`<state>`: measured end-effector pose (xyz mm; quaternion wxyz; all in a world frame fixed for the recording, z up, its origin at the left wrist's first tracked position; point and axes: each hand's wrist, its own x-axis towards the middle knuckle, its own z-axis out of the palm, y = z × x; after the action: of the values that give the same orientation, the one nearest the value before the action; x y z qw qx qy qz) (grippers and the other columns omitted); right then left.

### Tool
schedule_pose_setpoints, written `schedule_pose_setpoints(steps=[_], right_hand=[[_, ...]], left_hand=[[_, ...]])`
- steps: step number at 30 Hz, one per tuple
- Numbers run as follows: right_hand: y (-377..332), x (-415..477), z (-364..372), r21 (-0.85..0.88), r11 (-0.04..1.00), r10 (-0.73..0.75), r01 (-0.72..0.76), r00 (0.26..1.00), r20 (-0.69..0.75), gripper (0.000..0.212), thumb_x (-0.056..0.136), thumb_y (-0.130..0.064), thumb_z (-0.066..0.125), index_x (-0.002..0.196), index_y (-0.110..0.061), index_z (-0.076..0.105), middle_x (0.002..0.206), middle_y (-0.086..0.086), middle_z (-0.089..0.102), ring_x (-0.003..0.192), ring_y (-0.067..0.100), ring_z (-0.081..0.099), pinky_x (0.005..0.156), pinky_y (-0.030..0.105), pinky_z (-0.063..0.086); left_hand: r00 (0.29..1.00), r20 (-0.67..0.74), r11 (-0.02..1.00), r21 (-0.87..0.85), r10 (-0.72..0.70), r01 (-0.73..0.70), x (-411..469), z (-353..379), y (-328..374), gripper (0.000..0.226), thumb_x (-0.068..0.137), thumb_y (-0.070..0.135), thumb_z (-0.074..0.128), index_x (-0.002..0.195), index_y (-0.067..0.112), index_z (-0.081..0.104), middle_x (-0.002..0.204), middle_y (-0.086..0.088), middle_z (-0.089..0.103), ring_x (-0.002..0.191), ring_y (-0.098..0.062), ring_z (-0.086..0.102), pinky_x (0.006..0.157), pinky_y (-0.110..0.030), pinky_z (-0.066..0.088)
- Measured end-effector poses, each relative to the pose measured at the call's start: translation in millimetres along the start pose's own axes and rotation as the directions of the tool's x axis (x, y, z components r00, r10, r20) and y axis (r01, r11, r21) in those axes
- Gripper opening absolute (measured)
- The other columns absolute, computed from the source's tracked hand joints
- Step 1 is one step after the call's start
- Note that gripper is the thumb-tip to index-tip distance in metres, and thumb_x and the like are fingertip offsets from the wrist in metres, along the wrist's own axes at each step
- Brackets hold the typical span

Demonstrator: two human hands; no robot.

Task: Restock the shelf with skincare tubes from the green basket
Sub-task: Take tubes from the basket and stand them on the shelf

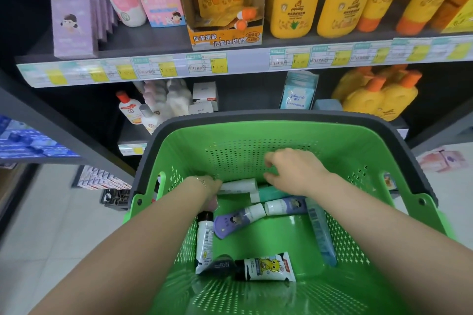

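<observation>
The green basket with a grey rim sits below the shelf and holds several skincare tubes. My left hand reaches down into it at the end of a white tube; its fingers are mostly hidden, so a grip cannot be told. My right hand hovers with loosely curled fingers over a teal tube and holds nothing. Two purple tubes lie in the middle. A black-capped white tube, a yellow-printed tube and a blue tube lie nearer me.
The upper shelf carries purple boxes, pink boxes, an orange pouch display and yellow bottles. The lower shelf holds small bottles, a pale blue pack and more yellow bottles. Tiled floor lies at both sides.
</observation>
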<state>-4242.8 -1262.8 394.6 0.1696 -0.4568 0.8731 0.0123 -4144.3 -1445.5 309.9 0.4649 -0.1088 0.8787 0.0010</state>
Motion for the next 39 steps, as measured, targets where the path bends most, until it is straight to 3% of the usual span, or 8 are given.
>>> schedule_pose_setpoints(steps=[5, 13, 17, 21, 26, 33, 37, 39], right_hand=[[0.1, 1.3, 2.3, 0.005, 1.000, -0.006, 0.006, 1.000, 0.030, 0.028, 0.092, -0.037, 0.052, 0.109, -0.016, 0.058, 0.101, 0.003, 0.064, 0.085, 0.024, 0.063, 0.071, 0.037, 0.055], [0.6, 2.4, 5.1, 0.026, 1.000, -0.010, 0.009, 0.998, 0.059, 0.029, 0.091, -0.037, 0.053, 0.113, -0.018, 0.057, 0.105, 0.004, 0.064, 0.089, 0.025, 0.062, 0.075, 0.039, 0.055], [1.1, 1.8, 4.5, 0.057, 0.998, -0.016, 0.011, 0.996, 0.089, 0.034, 0.091, -0.038, 0.055, 0.119, -0.018, 0.056, 0.111, 0.004, 0.063, 0.094, 0.025, 0.061, 0.078, 0.038, 0.054], [1.6, 1.7, 8.3, 0.100, 0.995, -0.047, 0.030, 0.984, 0.174, 0.039, 0.088, -0.042, 0.060, 0.119, -0.019, 0.056, 0.113, 0.004, 0.063, 0.096, 0.024, 0.061, 0.081, 0.040, 0.054], [0.3, 0.7, 14.0, 0.193, 0.980, -0.090, 0.046, 0.970, 0.228, 0.055, 0.076, -0.055, 0.068, 0.119, -0.024, 0.054, 0.107, -0.002, 0.063, 0.087, 0.019, 0.060, 0.068, 0.031, 0.050], [-5.4, -1.1, 23.6, 0.386, 0.922, -0.129, 0.012, 0.952, 0.277, 0.033, 0.080, -0.045, 0.072, 0.088, -0.032, 0.043, 0.080, -0.012, 0.055, 0.071, 0.013, 0.056, 0.065, 0.027, 0.047], [-6.6, 0.4, 27.0, 0.483, 0.876, -0.134, -0.006, 0.957, 0.256, 0.043, 0.085, -0.036, 0.070, 0.120, -0.023, 0.049, 0.086, -0.008, 0.059, 0.081, 0.017, 0.060, 0.078, 0.034, 0.052], [-4.0, 2.9, 28.5, 0.541, 0.841, -0.148, -0.017, 0.954, 0.260, 0.047, 0.084, -0.031, 0.071, 0.125, -0.024, 0.049, 0.096, -0.008, 0.064, 0.089, 0.016, 0.062, 0.085, 0.034, 0.052]], left_hand=[[1.000, 0.019, 0.999, 0.040, -0.014, 0.013, 6.1, 1.4, 4.9, 0.052, 0.093, 0.029, 0.047, 0.143, 0.029, 0.033, 0.124, -0.010, 0.040, 0.090, -0.013, 0.059, 0.079, -0.030, 0.055], [1.000, -0.026, 1.000, -0.005, 0.000, 0.000, -17.5, -12.2, 14.6, 0.063, 0.084, 0.010, 0.062, 0.142, 0.006, 0.037, 0.151, -0.019, 0.018, 0.114, -0.024, 0.056, 0.096, -0.031, 0.050], [0.996, -0.081, 0.982, -0.180, 0.036, -0.050, -22.3, -26.4, 22.1, 0.034, 0.069, 0.017, 0.074, 0.098, 0.004, 0.063, 0.099, -0.007, 0.066, 0.076, -0.016, 0.068, 0.068, -0.028, 0.060], [0.987, -0.147, 0.901, -0.416, 0.069, -0.125, -42.4, -59.0, 23.6, 0.040, 0.059, 0.042, 0.076, 0.084, 0.011, 0.074, 0.066, 0.003, 0.071, 0.059, -0.012, 0.063, 0.071, -0.030, 0.059], [0.977, -0.211, 0.780, -0.606, 0.033, -0.157, -63.2, -79.3, 33.5, 0.033, 0.061, 0.034, 0.072, 0.085, 0.011, 0.074, 0.064, 0.004, 0.072, 0.071, -0.009, 0.064, 0.074, -0.025, 0.052], [0.981, -0.185, 0.690, -0.703, 0.052, -0.170, -79.7, -92.3, 33.8, 0.025, 0.065, 0.032, 0.073, 0.083, 0.015, 0.071, 0.073, 0.000, 0.075, 0.062, -0.003, 0.062, 0.075, -0.020, 0.050], [0.971, -0.179, 0.734, -0.638, 0.156, -0.235, -85.7, -91.8, 19.8, 0.053, 0.064, 0.058, 0.076, 0.099, 0.018, 0.068, 0.079, 0.006, 0.074, 0.073, -0.004, 0.066, 0.081, -0.023, 0.050], [0.960, -0.207, 0.779, -0.564, 0.186, -0.273, -88.7, -88.2, 13.5, 0.058, 0.068, 0.050, 0.078, 0.111, 0.015, 0.062, 0.084, 0.010, 0.068, 0.074, -0.008, 0.066, 0.078, -0.024, 0.048]])
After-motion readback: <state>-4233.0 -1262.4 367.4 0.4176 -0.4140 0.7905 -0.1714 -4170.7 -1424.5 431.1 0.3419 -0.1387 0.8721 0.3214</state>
